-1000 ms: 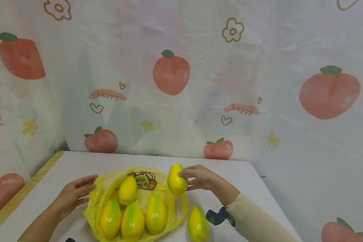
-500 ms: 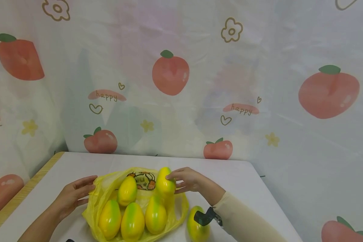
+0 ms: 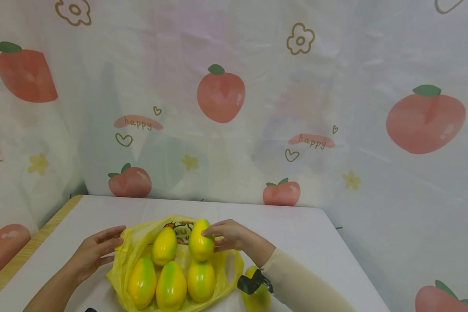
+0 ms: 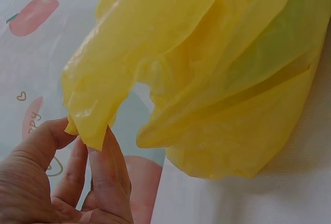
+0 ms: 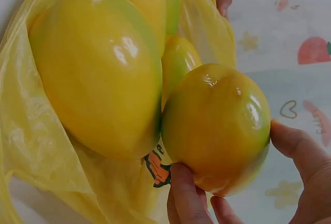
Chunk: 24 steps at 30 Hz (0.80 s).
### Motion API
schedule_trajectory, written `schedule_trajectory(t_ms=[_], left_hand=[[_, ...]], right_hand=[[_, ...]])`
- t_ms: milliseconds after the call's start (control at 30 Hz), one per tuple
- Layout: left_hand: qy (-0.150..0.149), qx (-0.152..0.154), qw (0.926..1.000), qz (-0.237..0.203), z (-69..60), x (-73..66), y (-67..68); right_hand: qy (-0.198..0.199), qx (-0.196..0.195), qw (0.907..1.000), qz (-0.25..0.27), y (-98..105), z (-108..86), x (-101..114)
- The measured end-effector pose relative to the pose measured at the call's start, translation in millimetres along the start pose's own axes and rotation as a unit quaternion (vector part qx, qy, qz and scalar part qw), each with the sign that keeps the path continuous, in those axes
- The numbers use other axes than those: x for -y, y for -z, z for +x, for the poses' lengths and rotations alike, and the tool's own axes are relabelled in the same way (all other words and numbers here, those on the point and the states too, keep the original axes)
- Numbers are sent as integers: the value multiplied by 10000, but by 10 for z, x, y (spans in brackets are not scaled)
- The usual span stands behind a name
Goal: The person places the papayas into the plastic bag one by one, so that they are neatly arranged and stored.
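Note:
A glossy yellow-green mango [image 3: 201, 242] sits between the thumb and fingers of my right hand [image 3: 231, 235], over the back right part of a yellow plastic bag [image 3: 125, 253]. Several similar mangoes [image 3: 171, 284] lie in the bag's open mouth. In the right wrist view the held mango [image 5: 217, 131] appears right beside a larger-looking mango [image 5: 98, 74] in the bag. At the bag's left side, my left hand [image 3: 95, 252] pinches a corner of the plastic, clearest in the left wrist view, where thumb and fingers meet on the bag [image 4: 93, 115].
One more mango [image 3: 257, 299] lies on the white table [image 3: 296, 234] to the right of the bag, partly behind the right wrist's black camera mount [image 3: 253, 282]. A fruit-printed cloth [image 3: 234, 151] hangs behind the table.
My right hand has carried the mango leftward and slightly down, from the bag's right edge to over the mangoes inside. My left hand has stayed in place.

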State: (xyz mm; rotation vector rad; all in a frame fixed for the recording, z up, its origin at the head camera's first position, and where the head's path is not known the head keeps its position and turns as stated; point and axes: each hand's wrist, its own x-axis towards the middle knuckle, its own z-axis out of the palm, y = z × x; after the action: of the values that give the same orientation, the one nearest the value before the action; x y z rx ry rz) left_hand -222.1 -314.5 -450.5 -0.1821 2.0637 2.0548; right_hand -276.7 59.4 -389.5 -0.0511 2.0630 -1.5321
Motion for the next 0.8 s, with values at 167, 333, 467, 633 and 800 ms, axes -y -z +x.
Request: schedule_trajectory(t_ms=[167,333,467,633,800], left_hand=[[1,-11,10000,-27,1,-1,2],[-22,-9,10000,-65,-5,-6,5],[-15,-20,10000,-73,-11,-12,9],[-12,-3,9999,-121,-12,-16,9],[-24,-14,10000,-68,-12,-15,5]], right_hand=[[8,-30,10000,78,-81,61,1],[-72,-157,9998,73,-154,104,24],[-131,-270,9995,82,-216,144,57],[-219,-428,9988,6,-293,204,77],[-242,-498,9984,-76,-333,252,76]])
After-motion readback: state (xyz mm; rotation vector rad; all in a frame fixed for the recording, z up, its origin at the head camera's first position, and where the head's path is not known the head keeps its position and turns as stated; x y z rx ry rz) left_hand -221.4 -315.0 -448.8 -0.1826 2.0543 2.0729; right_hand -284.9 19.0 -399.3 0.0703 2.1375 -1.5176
